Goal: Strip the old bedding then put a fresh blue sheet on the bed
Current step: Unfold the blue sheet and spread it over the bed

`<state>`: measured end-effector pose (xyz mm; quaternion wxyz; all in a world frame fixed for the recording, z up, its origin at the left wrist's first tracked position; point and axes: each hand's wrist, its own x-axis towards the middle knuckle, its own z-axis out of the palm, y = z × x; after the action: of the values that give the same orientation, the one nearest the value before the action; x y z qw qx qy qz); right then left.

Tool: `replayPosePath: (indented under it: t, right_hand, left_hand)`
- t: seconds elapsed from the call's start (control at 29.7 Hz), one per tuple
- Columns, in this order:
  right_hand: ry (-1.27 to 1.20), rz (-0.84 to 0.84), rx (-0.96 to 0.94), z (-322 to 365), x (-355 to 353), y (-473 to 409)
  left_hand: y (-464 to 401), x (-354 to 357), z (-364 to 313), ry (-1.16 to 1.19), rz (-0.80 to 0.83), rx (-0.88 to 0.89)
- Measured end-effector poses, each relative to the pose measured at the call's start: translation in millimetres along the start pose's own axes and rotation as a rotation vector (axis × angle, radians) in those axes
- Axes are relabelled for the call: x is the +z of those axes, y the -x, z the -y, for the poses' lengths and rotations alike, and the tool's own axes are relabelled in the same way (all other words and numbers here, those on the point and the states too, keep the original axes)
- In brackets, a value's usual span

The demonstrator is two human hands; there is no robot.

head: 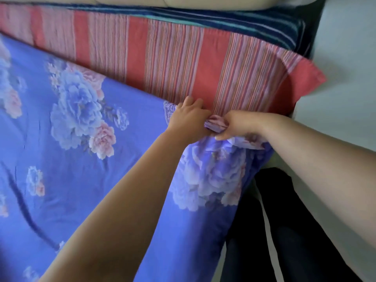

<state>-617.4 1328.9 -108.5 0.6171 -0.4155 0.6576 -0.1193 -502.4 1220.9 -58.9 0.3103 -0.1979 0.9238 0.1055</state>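
Observation:
A blue sheet with large pale flowers point(85, 165) covers most of the bed and hangs over its right side. Beyond it lies a red and pink striped cloth point(173, 64) across the head end. My left hand point(188, 119) rests on the blue sheet's far edge, fingers pushed toward the striped cloth. My right hand point(234, 125) is closed on a bunched fold of the blue sheet's corner, right beside the left hand. What lies under the striped cloth is hidden.
A dark blue striped cloth point(244, 23) lies behind the red one, against a pale padded headboard point(142, 1). My dark trouser legs point(284, 231) stand on the light floor point(345, 58) by the bed's right side.

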Motion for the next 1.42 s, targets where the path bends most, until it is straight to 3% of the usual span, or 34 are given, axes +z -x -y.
replayPosePath:
  t: [0.1,0.2,0.34,0.44,0.54,0.64,0.67,0.81,0.88,0.98,1.04,1.11,1.15,1.21,1.28,1.42]
  right_hand:
    - [0.005,-0.101,0.009,-7.9,-7.0,13.5]
    - [-0.037,-0.216,-0.005,-18.7,-6.0,24.9]
    - [-0.208,-0.331,0.004,-24.9,-20.7,28.9]
    - [-0.108,-0.344,-0.004,-28.5,-42.0,27.1]
    - [-0.265,-0.232,0.017,-26.7,-58.2,29.9]
    - [-0.378,-0.389,-0.041,-24.6,-71.0,21.4]
    - [-0.313,-0.410,0.005,-25.0,-76.3,17.1]
    - [-0.113,-0.373,0.504,-41.2,-97.4,-0.9]
    - [-0.241,-0.479,0.580,-52.3,-108.6,-8.5]
    - [-0.766,-0.669,0.579,-58.5,-117.4,-10.0]
    - [-0.664,-0.888,0.493,-54.6,-113.8,-8.6]
    - [-0.489,-1.078,0.212,-40.2,-111.0,-6.9]
    - [-0.507,-1.069,0.070,-31.2,-109.6,-7.0]
    - [-0.626,-0.765,-0.031,-8.9,-110.3,-4.8]
    - [-0.738,-0.509,-0.034,-4.5,-114.5,-9.2]
    - [-0.738,-0.197,-0.001,-22.0,-137.3,7.9]
  left_hand:
    - [-20.7,-11.5,8.5,-0.170,0.273,-0.031]
    - [-37.6,-21.9,20.3,-0.073,0.678,-0.232]
    - [-52.4,-42.1,16.7,-0.159,0.845,-0.291]
    - [-66.7,-67.5,7.6,-0.108,0.565,-0.241]
    - [-81.4,-97.3,-1.9,-0.031,0.239,-0.149]
    - [-94.5,-114.5,-14.9,-0.041,0.043,-0.048]
    - [-98.1,-114.6,-17.2,-0.036,-0.019,-0.033]
    - [-110.2,-106.7,-18.5,0.103,-0.157,-0.017]
    - [-119.2,-102.9,-17.8,0.169,-0.206,0.023]
    - [-132.2,-101.6,-19.1,0.216,-0.272,0.017]
    - [-138.4,-106.9,-21.2,0.251,-0.282,0.003]
    - [-140.3,-114.1,-23.7,0.267,-0.255,0.018]
    - [-139.8,-117.8,-26.0,0.253,-0.248,0.031]
    - [-138.5,-123.3,-26.3,0.191,-0.251,0.050]
    - [-139.8,-124.3,-21.1,0.103,-0.247,0.050]
    - [-149.2,-124.0,-4.1,-0.087,-0.178,-0.121]
